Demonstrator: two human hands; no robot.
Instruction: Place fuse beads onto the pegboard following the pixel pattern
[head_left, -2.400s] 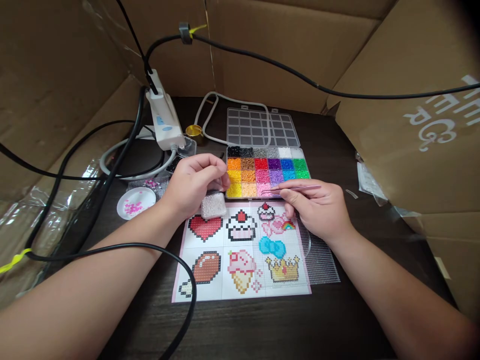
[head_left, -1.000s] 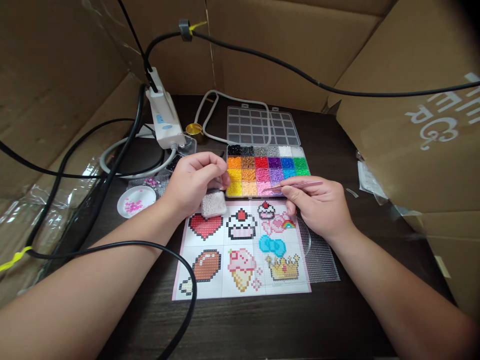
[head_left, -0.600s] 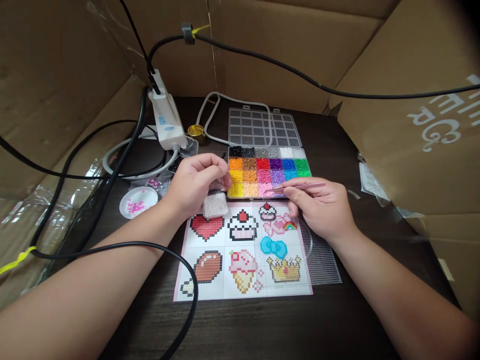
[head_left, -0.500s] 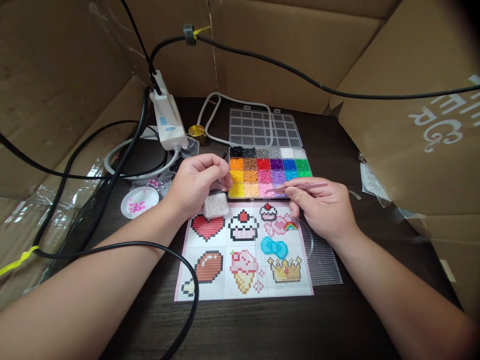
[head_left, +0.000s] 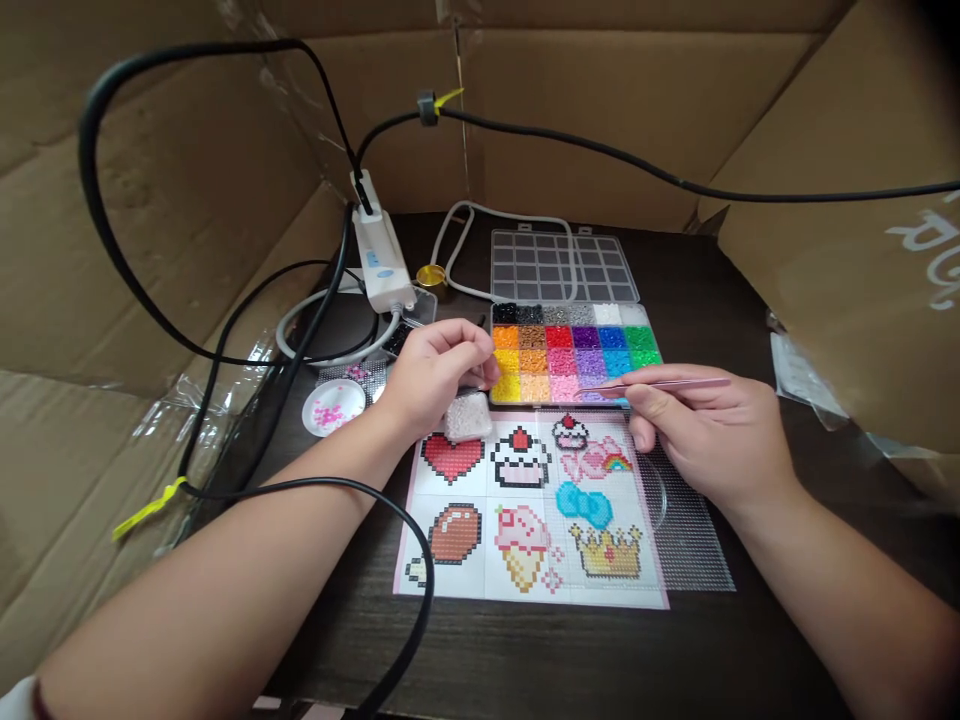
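Note:
A pair of pink metal tweezers [head_left: 679, 384] lies in the closed fingers of my right hand [head_left: 712, 430]. Their tips point left, over the front row of the bead box [head_left: 534, 404], near the border between light pink and lavender beads. My left hand [head_left: 441, 372] is curled at the box's left edge, thumb and fingers pressed together; whatever they may hold is hidden. Just below it sits a small clear case of whitish beads [head_left: 468, 416]. The pattern sheet [head_left: 487, 588] lies in front, with pixel pictures and a clear pegboard [head_left: 701, 545] over its right side.
A white dish [head_left: 309, 408] with pink bits stands left of my left forearm. Behind are a power strip [head_left: 381, 260], a gold tin [head_left: 430, 276] and the box's open lid [head_left: 626, 290]. A black cable [head_left: 337, 484] crosses my left forearm. Cardboard walls [head_left: 570, 80] surround the table.
The whole view has shifted, so things appear further right. Against the bead box, my right hand and the tweezer tips have moved slightly right. My left hand stays by the box's left edge.

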